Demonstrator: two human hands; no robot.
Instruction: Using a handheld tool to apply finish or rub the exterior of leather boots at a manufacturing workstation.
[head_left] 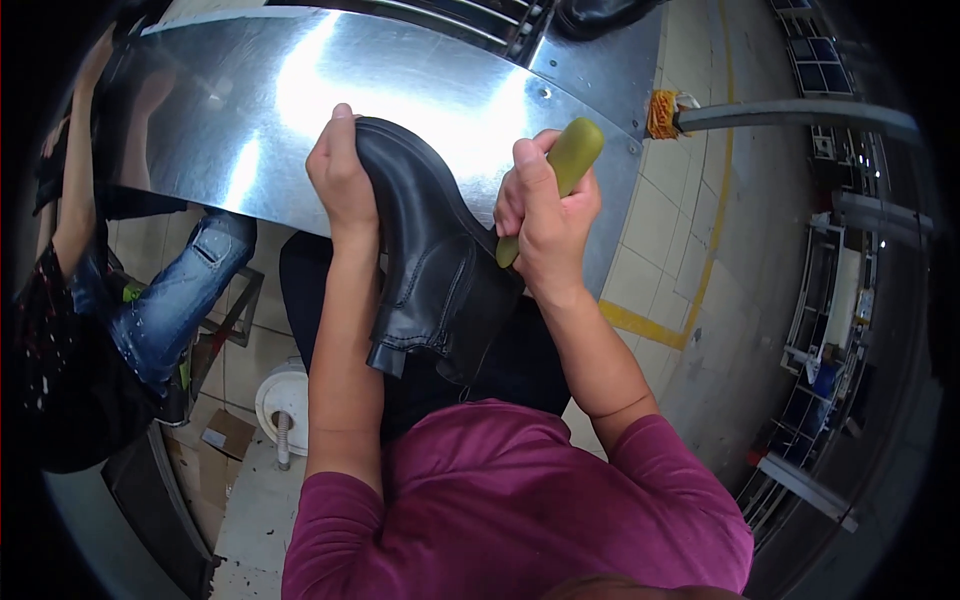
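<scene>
A black leather ankle boot [400, 210] lies on its side above my lap, its toe pointing away and its heel toward me. My left hand [343, 175] is wrapped around the toe end from the left, with the thumb up near the tip. In my right hand [550, 205] is a rounded yellow-green bar [575, 155], closed in a fist. The bar's thick end sticks out above the fist. Its narrower lower end shows below the fingers, against the boot's right edge by the ankle. Whether it presses on the leather I cannot tell.
A shiny metal worktable [250, 100] lies ahead, with a metal roller rack [470, 20] beyond it. Another black boot [605, 15] stands at the far edge. A metal bar [790, 112] juts in from the right. At left sits another person in torn jeans [190, 290].
</scene>
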